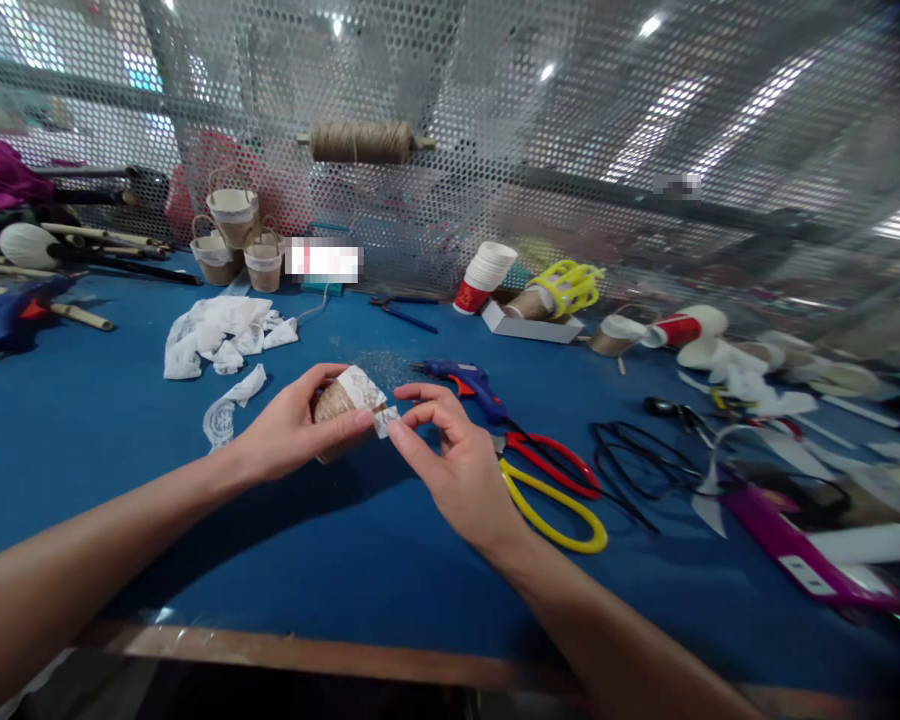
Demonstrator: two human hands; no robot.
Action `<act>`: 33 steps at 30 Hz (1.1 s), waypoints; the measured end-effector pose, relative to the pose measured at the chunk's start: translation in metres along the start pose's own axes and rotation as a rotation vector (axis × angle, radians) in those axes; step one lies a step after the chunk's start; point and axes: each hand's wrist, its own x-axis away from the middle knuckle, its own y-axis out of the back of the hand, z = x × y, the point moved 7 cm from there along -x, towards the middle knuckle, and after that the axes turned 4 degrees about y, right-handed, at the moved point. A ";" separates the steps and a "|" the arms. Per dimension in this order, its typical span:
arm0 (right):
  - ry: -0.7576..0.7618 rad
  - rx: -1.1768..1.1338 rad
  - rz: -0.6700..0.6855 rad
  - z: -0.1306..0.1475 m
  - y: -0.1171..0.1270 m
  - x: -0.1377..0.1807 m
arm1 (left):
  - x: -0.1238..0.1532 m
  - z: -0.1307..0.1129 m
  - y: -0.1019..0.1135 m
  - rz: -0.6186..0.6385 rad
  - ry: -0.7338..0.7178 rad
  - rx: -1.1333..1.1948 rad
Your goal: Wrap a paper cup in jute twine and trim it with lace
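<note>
My left hand [292,432] is wrapped round a small cup covered in brown twine [334,403], held above the blue table [82,420]. A strip of white lace [367,395] lies over the cup. My right hand [450,455] pinches the free end of that lace between thumb and forefinger, just right of the cup. Both hands meet at the middle of the table.
A blue glue gun [465,383] and red-and-yellow scissors [551,480] lie just right of my hands. Loose lace scraps [221,335] sit to the left, finished twine cups [236,235] behind them. Stacked paper cups [486,275], a twine spool [360,142] on mesh, black scissors [637,465].
</note>
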 end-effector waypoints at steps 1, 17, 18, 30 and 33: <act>0.002 0.000 0.002 0.000 0.000 0.000 | 0.000 0.001 0.000 0.005 0.012 0.002; -0.048 0.011 0.042 -0.002 -0.004 0.000 | 0.001 0.005 -0.008 0.099 0.083 0.017; -0.046 0.020 0.045 -0.001 -0.004 0.001 | 0.001 0.005 -0.009 0.099 0.085 0.010; -0.312 0.607 -0.061 -0.084 0.085 -0.052 | -0.004 0.012 0.004 0.079 0.114 -0.161; -0.411 0.612 0.008 -0.119 0.085 -0.054 | -0.004 0.012 0.003 0.097 0.125 -0.184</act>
